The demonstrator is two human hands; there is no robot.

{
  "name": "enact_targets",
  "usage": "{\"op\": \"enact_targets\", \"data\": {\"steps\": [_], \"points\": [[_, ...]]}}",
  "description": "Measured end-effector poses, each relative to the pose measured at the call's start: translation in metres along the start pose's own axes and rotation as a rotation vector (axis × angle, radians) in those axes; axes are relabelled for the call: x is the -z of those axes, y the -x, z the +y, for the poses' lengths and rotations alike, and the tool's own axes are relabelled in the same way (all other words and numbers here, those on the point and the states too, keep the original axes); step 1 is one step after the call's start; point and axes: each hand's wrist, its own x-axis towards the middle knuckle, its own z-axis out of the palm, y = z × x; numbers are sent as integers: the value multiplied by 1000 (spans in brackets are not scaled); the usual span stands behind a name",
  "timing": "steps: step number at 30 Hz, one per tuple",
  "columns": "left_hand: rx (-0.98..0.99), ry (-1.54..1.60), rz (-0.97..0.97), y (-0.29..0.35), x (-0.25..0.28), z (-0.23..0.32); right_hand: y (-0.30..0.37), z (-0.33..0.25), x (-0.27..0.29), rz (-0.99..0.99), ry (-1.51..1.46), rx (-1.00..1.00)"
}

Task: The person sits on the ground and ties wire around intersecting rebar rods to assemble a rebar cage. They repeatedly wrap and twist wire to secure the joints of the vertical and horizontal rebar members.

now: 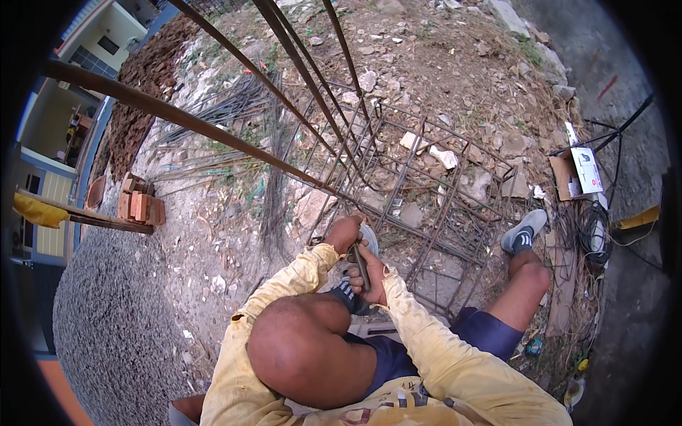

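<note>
My right hand (374, 277) is closed round a short dark metal bar-like tool (362, 265), which slants up toward my left hand. Close beside it, my left hand (344, 233) has its fingers curled in; what they grip, if anything, is hidden. Both hands are at the near left corner of a reinforcing-bar cage (419, 213) lying on the ground. A pale grey rounded thing (369, 238) shows just right of my left hand, too small to name. Long rusty steel bars (213, 131) rise from the cage toward the upper left.
Loose rods and wire (234, 106) lie at the far left, near stacked bricks (141, 202). A gravel heap (114, 298) spreads along the left. To the right are a cardboard box (565, 177) and coiled black cable (593, 231). Stones and rubble (462, 78) cover the ground behind.
</note>
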Motion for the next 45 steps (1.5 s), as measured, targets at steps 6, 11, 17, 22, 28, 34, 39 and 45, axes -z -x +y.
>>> {"op": "enact_targets", "data": {"steps": [6,11,17,22,28,34,39,45], "points": [[-816,-1314,125,0,-18,-12,-48,28,71,801,1180,671],[-164,-242,33,16,-18,-4,-4,-5,34,437,708,209],[-60,205,-224,20,-17,-2,5,-20,45,-5,137,-64],[-125,165,-137,8,-24,-12,-6,-3,59,543,1329,720],[-151,113,-15,6,-36,-13,1,3,26,919,1573,577],[-112,90,-39,12,-32,-8,-5,-15,47,508,1200,537],[-132,219,-202,14,-19,-16,13,-32,52,-20,270,-55],[-119,271,-195,3,-16,-21,21,-40,14,388,1053,220]]}}
